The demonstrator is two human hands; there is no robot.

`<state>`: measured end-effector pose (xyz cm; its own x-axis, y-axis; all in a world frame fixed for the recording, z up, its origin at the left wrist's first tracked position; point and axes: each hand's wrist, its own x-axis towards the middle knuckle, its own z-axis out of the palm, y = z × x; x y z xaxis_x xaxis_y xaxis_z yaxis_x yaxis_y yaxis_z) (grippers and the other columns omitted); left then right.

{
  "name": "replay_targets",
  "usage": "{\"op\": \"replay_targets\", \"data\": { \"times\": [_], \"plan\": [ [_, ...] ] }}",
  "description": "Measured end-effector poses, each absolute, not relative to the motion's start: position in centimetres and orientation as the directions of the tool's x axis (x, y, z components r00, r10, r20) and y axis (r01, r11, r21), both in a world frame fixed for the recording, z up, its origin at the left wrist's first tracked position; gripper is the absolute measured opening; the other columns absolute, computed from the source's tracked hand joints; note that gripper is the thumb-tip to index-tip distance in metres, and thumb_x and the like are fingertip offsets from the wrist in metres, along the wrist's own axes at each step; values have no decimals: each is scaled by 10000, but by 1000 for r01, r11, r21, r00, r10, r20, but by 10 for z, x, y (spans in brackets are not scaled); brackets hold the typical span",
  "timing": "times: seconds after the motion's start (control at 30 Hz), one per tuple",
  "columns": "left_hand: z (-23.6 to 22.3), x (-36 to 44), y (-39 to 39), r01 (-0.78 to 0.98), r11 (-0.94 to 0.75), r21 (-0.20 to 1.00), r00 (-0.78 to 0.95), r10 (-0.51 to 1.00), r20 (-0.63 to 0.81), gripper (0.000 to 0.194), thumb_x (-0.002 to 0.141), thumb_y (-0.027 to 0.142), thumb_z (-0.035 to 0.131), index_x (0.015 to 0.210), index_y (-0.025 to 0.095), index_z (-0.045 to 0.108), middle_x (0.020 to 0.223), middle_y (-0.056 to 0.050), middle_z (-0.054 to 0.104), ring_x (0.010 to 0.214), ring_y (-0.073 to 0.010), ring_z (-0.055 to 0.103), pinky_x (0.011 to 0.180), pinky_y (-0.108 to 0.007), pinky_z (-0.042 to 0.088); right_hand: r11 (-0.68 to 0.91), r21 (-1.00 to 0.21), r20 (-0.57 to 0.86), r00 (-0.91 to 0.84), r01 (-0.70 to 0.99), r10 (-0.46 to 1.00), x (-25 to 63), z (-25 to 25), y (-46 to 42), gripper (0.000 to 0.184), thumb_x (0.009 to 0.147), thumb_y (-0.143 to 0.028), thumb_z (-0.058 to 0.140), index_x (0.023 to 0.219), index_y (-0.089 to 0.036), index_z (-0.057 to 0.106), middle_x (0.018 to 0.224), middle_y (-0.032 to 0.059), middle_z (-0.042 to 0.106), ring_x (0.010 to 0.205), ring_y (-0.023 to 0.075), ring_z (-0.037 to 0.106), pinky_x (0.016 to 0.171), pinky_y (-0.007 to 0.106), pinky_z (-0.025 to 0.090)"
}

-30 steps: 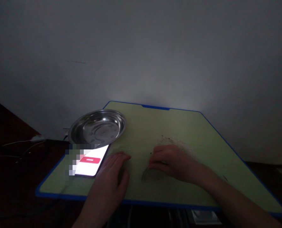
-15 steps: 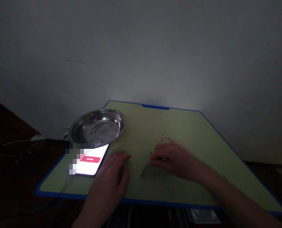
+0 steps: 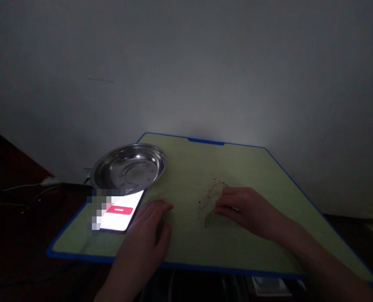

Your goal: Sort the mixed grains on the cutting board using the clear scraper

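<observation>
Left hand (image 3: pixel 148 228) is lying relaxed, nothing in it afaict, right hand (image 3: pixel 247 209) is pinching some murky thin piece (image 3: pixel 211 218), crumbs (image 3: pixel 216 186) left at its 10 o'clock.

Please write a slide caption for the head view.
Right hand beside specks on a table; left hand beside a phone, a bowl beyond it.

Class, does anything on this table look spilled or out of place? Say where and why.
Yes. Pale and dark bits lie scattered on the table beside the right hand, uncontained, so they look spilled. The metal bowl also seems to jut off the table on the left.
</observation>
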<state>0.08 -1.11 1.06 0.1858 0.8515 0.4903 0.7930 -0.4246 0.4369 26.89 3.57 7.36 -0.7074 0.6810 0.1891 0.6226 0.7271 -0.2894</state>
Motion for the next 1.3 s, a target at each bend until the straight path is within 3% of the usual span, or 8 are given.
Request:
{"op": "replay_targets", "data": {
  "times": [0.63, 1.07, 1.3],
  "plan": [
    [11, 1, -10, 793, -420, 440, 189, 858, 478, 289, 866, 188, 457, 1105, 221, 617, 1124, -95, 707, 1047, -275, 679, 874, -507, 577, 702, -339, 165, -695, 627, 700, 270, 72, 31, 253, 964, -248, 596, 748, -152, 688, 716, 21, 630, 662, 145, 560, 602, 258, 359],
    [12, 1, -12, 790, -407, 459, 178, 868, 464, 286, 867, 189, 463, 1106, 214, 620, 1130, -106, 700, 1059, -288, 671, 886, -528, 569, 727, -436, 173, -743, 531, 646, 248, 72, 26, 169, 947, -231, 627, 840, -162, 737, 781, 26, 682, 706, 137, 605, 633, 240, 395],
    [12, 2, -13, 781, -414, 468, 187, 869, 458, 277, 874, 184, 462, 1105, 215, 612, 1121, -100, 695, 1055, -276, 666, 882, -517, 571, 745, -395, 123, -773, 537, 622, 229, 67, 32, 135, 927, -235, 653, 852, -169, 743, 777, 22, 702, 697, 135, 610, 633, 244, 388]
  ]
}}
